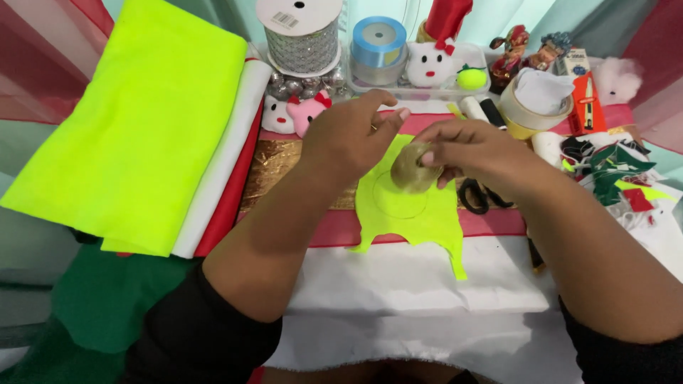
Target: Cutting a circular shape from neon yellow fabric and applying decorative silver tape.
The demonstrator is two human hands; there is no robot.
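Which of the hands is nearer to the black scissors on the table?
Right. The right hand holds a small gold roll directly above the black scissors, partly covering them; the left hand is farther off, across the neon felt piece.

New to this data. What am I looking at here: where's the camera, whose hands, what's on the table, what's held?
There is no machine: one camera on a person's head looks down at their own two bare hands. The right hand holds a small roll of gold ribbon; the left hand hovers beside it, and whether it touches the roll is unclear. Below them a cut piece of neon yellow felt lies on white cloth. Folded neon fabric sits to the left, black scissors to the right, and ribbon spools and small toys at the back.
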